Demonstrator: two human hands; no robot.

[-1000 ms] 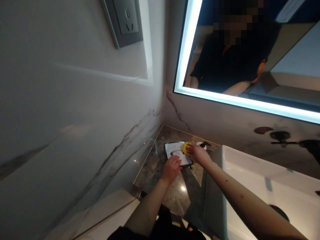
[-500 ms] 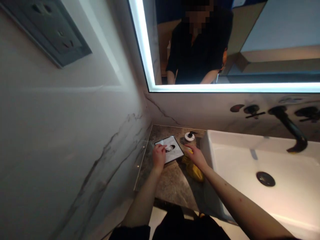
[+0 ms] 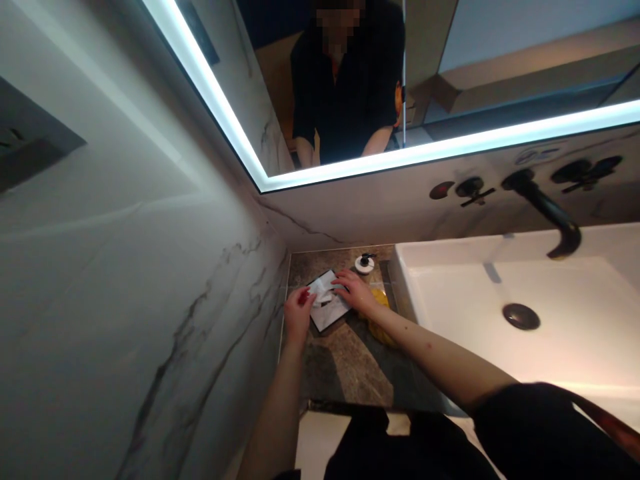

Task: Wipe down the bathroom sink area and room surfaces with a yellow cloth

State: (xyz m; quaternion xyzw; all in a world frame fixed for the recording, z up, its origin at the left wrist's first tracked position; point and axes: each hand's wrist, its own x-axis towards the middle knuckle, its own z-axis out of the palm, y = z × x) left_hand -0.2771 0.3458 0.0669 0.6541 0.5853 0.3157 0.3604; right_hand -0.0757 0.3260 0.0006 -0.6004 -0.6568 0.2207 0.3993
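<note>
A white tissue pokes up from the slot of a marbled, black-edged tissue box on the stone counter. My left hand is at the left side of the box, thumb and fingers pinching the tissue's edge. From the right, my right hand reaches over the box, its fingers stretched out and apart beside the tissue; whether they touch it I cannot tell. Under my right wrist lies a crumpled yellow thing, partly covered by the arm. Just behind that hand stands a white soap dispenser with a black pump.
A white basin with a dark drain takes up the right side, below a black wall spout. Marbled wall rises close on the left. A lit mirror above reflects a person in dark clothes.
My right hand has moved from beside the yellow thing onto the tissue box. My left hand has drawn a little left, and more tissue shows above the slot. The view has tilted.
</note>
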